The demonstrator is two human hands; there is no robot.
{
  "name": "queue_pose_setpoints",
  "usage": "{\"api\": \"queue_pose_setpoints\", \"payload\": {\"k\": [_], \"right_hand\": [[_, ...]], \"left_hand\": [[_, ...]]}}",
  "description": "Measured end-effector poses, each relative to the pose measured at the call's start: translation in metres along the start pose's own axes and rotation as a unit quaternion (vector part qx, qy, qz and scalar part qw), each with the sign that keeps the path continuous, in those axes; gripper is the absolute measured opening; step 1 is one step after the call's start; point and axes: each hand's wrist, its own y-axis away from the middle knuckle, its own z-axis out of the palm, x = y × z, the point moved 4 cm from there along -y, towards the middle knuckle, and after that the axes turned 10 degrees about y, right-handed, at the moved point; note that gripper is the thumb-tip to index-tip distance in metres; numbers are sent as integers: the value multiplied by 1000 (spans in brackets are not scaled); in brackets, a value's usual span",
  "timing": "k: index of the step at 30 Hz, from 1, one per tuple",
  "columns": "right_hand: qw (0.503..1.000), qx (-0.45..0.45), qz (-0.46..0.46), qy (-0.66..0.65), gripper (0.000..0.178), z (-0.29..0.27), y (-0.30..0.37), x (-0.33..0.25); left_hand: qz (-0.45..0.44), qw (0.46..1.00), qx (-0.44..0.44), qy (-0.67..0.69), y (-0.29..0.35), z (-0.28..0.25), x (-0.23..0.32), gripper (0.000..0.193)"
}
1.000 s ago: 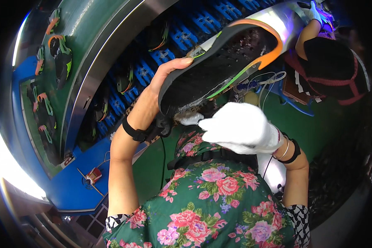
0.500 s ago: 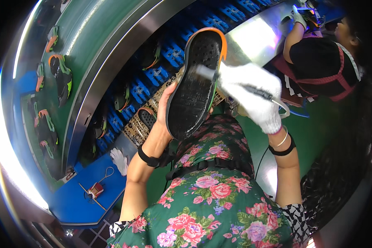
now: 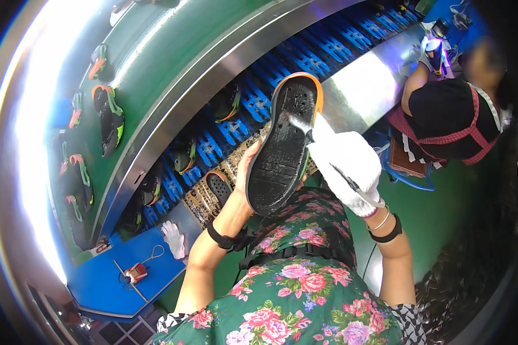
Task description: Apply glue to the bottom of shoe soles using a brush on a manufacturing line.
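Note:
My bare left hand grips a black shoe sole by its edge, its orange and green rim facing up. The sole's inner face is turned toward me, with small holes near the far end and a wet shine. My right hand, in a white knitted glove, is closed round the dark handle of a brush. The brush's pale bristles touch the sole's inside near its far end. Part of the handle is hidden by the glove.
Another sole lies on a patterned board left of my arm. Beyond runs a row of blue racks, then a green conveyor carrying shoe parts. On a blue table lies a white glove. A co-worker sits at the right.
The view has shifted, so the scene sits lower and to the right. My right hand has moved the brush along the sole's inside. The left hand keeps its hold.

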Motion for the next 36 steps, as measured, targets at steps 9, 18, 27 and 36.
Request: {"api": "queue_pose_setpoints", "payload": {"k": [9, 18, 27, 36], "right_hand": [[747, -159, 327, -557, 12, 17, 40, -28], [763, -22, 423, -488, 15, 6, 84, 28], [664, 28, 567, -488, 18, 26, 151, 44], [649, 41, 576, -495, 20, 37, 149, 49]], "left_hand": [[101, 993, 43, -38, 2, -20, 41, 79], [209, 950, 15, -232, 38, 21, 42, 56], [171, 882, 136, -418, 50, 79, -4, 110], [160, 902, 181, -358, 82, 49, 10, 83]]}}
